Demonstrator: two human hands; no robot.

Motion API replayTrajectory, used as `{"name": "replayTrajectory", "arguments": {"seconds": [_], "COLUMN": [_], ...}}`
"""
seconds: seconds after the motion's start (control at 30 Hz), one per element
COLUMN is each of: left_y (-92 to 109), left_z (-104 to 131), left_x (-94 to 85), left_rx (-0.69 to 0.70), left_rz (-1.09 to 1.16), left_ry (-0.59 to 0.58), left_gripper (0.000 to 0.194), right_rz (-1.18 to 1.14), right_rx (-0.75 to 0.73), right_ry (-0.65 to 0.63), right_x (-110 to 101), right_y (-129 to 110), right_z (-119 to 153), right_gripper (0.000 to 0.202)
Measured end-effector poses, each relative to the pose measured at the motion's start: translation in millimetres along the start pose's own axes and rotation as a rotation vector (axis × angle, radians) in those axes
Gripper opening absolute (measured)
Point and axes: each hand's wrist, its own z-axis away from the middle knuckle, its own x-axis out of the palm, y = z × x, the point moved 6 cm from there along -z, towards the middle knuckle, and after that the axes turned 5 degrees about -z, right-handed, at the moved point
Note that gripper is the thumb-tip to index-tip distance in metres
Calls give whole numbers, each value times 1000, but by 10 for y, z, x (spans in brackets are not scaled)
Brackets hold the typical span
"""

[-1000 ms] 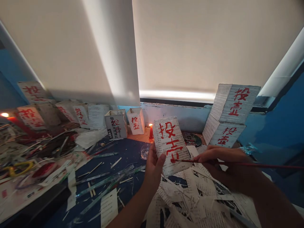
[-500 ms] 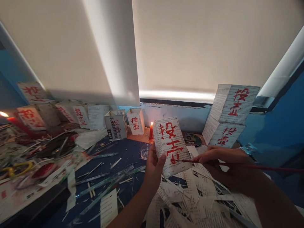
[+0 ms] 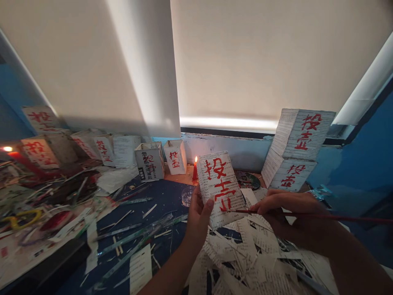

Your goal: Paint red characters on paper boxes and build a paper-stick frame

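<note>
Lit red candle point(image 3: 195, 171) just left of the printed panel point(image 3: 221, 186), paper boxes point(image 3: 175, 159) at the back, paper scraps point(image 3: 245, 254) heaped below. Blue surface point(image 3: 170, 194), pale blind point(image 3: 245, 61) behind. Panel: flat, red-lettered, tilted. Left hand point(image 3: 199, 215): fingers clamped on its lower-left edge. Right hand point(image 3: 284, 209): fingers pinching thin brush point(image 3: 353, 217), tip at the lettering.

The person's left hand point(image 3: 199, 215) and left forearm point(image 3: 179, 258) are bare, likewise the right hand point(image 3: 285, 207) and right forearm point(image 3: 345, 250); a shiny, pale blue-green, bow-like piece point(image 3: 324, 191) shows at the right wrist, possibly worn.
</note>
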Motion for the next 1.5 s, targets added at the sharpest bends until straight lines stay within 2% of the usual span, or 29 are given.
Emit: {"name": "replayTrajectory", "arguments": {"seconds": [0.27, 0.4, 0.63, 0.87, 1.07, 1.17, 1.5], "left_y": [-30, -18, 2, -21, -19, -13, -11], "left_z": [-4, -9, -5, -16, -3, 0, 2], "left_x": [-31, -24, -32, -39, -33, -31, -16], "left_rx": [-6, -18, -26, 1, -3, 0, -5], "left_rz": [30, 31, -13, 13, 27, 26, 18], "left_ry": [17, 12, 14, 26, 27, 24, -2], "left_gripper": [76, 78, 76, 77, 76, 75, 77], "right_rz": [49, 82, 114, 86, 141, 140, 12], "right_rx": [32, 47, 34, 16, 37, 42, 21], "right_ry": [64, 33, 102, 22, 111, 108, 55], "right_x": [-153, -124, -171, -114, -183, -177, -122], "right_y": [77, 93, 88, 51, 84, 91, 39], "right_z": [79, 66, 83, 48, 86, 84, 56], "right_gripper": [28, 25, 26, 22, 26, 26, 26]}}
